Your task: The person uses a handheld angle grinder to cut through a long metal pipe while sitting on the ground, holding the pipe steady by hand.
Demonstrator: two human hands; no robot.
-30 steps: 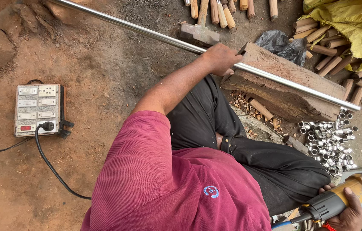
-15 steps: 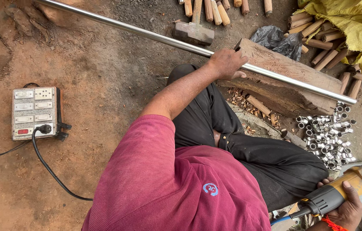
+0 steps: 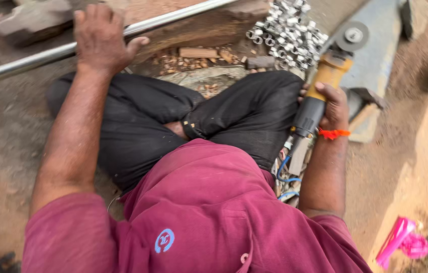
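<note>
Left hand (image 3: 100, 38) clamped over steel pipe (image 3: 32, 58); right hand (image 3: 332, 103) apparently gripping angle grinder (image 3: 320, 86); dirt floor (image 3: 1, 151).

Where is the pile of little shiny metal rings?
The pile of little metal rings lies on the ground at the top of the head view, right of the middle, just beyond the person's knee and left of the grinder in the right hand.

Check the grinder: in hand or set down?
In hand. The right hand is wrapped around the grinder body, disc pointing away toward the cut metal pieces.
</note>
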